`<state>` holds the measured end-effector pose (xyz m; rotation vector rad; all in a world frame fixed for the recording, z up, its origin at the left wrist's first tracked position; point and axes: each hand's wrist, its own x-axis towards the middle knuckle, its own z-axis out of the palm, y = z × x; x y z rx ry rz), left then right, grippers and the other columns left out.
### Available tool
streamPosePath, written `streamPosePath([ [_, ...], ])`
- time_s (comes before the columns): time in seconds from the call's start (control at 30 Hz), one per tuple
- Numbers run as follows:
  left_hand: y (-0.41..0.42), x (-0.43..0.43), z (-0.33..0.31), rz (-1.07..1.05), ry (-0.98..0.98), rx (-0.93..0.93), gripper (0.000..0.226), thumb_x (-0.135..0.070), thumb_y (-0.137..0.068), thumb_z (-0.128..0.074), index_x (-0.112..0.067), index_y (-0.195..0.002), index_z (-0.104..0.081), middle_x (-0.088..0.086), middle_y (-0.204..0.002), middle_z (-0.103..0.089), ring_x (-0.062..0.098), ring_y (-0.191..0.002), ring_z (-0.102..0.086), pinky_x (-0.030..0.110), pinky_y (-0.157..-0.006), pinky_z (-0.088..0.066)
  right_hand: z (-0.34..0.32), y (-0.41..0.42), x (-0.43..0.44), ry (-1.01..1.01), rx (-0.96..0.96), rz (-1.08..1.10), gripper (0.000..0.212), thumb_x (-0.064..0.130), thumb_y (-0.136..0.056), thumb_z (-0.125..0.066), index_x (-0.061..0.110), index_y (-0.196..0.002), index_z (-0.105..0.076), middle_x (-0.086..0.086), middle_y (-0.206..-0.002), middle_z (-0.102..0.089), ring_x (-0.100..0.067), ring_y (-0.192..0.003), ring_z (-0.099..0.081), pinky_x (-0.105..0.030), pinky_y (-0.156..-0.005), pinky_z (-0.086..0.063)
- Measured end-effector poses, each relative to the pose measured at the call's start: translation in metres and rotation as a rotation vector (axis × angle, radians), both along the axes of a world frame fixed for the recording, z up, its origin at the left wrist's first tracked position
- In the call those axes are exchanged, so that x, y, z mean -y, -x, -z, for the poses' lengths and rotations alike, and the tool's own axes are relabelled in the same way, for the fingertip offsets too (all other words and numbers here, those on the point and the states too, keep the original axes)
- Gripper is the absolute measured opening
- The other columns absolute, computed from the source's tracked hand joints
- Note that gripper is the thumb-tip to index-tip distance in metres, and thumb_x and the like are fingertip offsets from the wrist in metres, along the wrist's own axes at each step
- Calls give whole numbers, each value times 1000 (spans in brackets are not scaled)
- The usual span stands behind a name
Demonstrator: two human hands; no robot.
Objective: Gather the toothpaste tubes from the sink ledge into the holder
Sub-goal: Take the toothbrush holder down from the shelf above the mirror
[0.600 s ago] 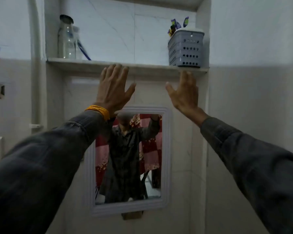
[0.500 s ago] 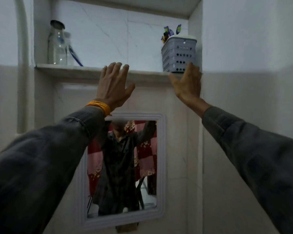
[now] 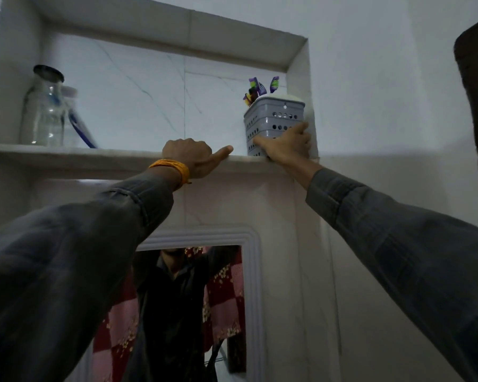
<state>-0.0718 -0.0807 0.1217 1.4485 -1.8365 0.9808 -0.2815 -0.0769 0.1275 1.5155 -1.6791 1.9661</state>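
Holder [image 3: 271, 119] base behind right hand [image 3: 286, 146]

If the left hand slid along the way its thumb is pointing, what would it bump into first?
Probably the grey holder. The left hand rests on the shelf edge, thumb pointing right toward the holder's base, where the right hand already grips it. The right hand's thumb may come first; depth is unclear.

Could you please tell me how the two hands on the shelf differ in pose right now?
The right hand is spread open around the grey holder, thumb on one side and fingers on the other. The left hand is curled, resting on the shelf edge with its thumb stretched toward the holder, touching nothing else. The left wrist wears a yellow band; the right is bare. Both are raised to the shelf from dark sleeves.
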Motion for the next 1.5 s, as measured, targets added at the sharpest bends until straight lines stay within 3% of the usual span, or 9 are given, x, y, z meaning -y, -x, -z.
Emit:
streamPosePath([
  [0.33,3,-8,4,-23,-30,-17,92,-80,-88,-7,-16,-102,-72,6,-86,-63,25,-76,-54,37,-76,-34,0,-2,-7,59,63,-8,126,57,-77,-93,5,-168,-22,-20,-161,-45,-40,-147,-50,-54,-119,-50],
  [0.5,3,-19,20,32,90,-14,76,-72,-94,-17,-11,-85,-63,12,-90,-69,29,-77,-57,38,-76,-38,8,4,-45,105,91,-53,115,56,-79,-92,8,-163,-30,-17,-159,-48,-38,-146,-55,-51,-117,-53],
  [0.7,-8,-48,69,249,243,-93,57,-57,-97,-39,-11,-126,-57,16,-122,-63,35,-114,-56,48,-99,-39,55,12,-112,216,110,-179,98,42,-80,-95,9,-154,-39,-9,-147,-59,-26,-130,-63,-38,-101,-60],
  [0.8,-13,-72,110,377,306,-200,48,-47,-96,-47,-11,-126,-57,14,-126,-61,34,-116,-54,45,-96,-40,114,12,-140,171,136,-337,93,31,-84,-97,11,-154,-39,1,-136,-59,-15,-115,-64,-23,-84,-58],
  [1.03,-42,-93,277,339,71,-218,44,-47,-93,-40,-19,-125,-53,6,-120,-59,28,-108,-54,43,-90,-43,329,3,-126,-69,241,-425,104,14,-72,-105,6,-150,-37,2,-134,-60,-21,-120,-65,-40,-99,-60],
  [1.13,-56,-103,366,295,-62,-292,44,-45,-94,-44,-18,-127,-54,8,-120,-60,28,-108,-54,40,-87,-41,436,-6,-128,-217,290,-461,104,7,-69,-106,2,-148,-39,0,-132,-62,-20,-116,-66,-20,-85,-60],
  [1.2,-65,-108,425,264,-183,-347,45,-43,-95,-47,-15,-130,-53,11,-124,-60,29,-110,-54,40,-88,-42,506,-15,-136,-328,315,-467,113,17,-58,-110,0,-148,-45,-4,-135,-67,-20,-116,-68,-20,-85,-61],
  [1.37,-81,-130,555,142,-518,-451,57,-43,-94,-49,-13,-142,-46,13,-142,-50,34,-124,-51,46,-99,-43,665,-26,-159,-572,427,-407,126,48,-35,-91,-4,-143,-52,-18,-137,-71,-32,-124,-73,-48,-99,-64],
  [1.5,-90,-147,634,67,-712,-452,55,-35,-93,-57,-11,-141,-46,15,-137,-53,35,-116,-56,47,-95,-50,729,-33,-189,-704,490,-377,129,49,-31,-85,-6,-142,-48,-19,-140,-66,-26,-124,-68,-31,-94,-54],
])
